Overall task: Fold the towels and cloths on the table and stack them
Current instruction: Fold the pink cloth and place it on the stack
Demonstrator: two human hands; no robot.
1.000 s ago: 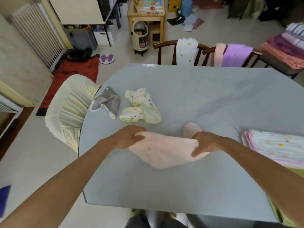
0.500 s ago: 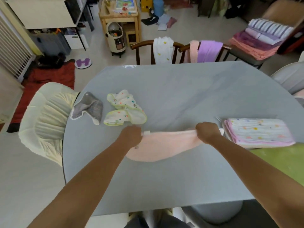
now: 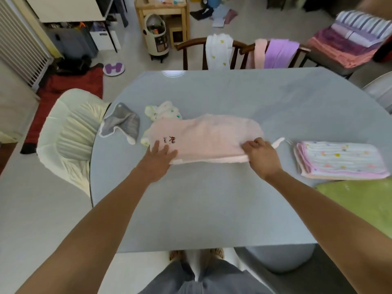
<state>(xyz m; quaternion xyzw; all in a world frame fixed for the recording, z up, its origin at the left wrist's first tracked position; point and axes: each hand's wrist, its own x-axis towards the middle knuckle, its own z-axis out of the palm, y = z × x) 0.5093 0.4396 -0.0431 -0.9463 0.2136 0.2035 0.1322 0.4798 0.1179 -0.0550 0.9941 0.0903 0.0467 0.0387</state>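
**Pink towel laid flat, first fold in hand**

The pink towel (image 3: 209,137) lies spread across the middle of the tabletop (image 3: 212,209), its long side running left to right, a small embroidered motif showing near its left end. Along the near edge a second layer peeks out from under the top one, so it looks already doubled lengthwise.

The left hand (image 3: 158,159) rests flat on the towel's near-left corner, fingers straight and spread, pressing it down and holding nothing. The right hand (image 3: 262,158) has its fingers curled round the towel's near-right corner, pinching the layers together; a white loop or tag sticks out just beyond it.

At the right edge of the tabletop sits the folded stack (image 3: 341,160), pastel cloths with a pink border, just beside a green cloth (image 3: 360,203) at the near-right corner. Toward the left edge lie a crumpled grey cloth (image 3: 122,124) and a dotted cloth (image 3: 164,112), the latter partly under the towel's far-left end. Both are unfolded.

My reading: this is the smoothing and squaring step in the middle of folding the towel. The next move likely calls for carrying one short end over to the other, edges lined up, with the opposite corner pinned so the layers don't slip. The towel should also be lifted clear of the dotted cloth beneath before it goes onto the stack.
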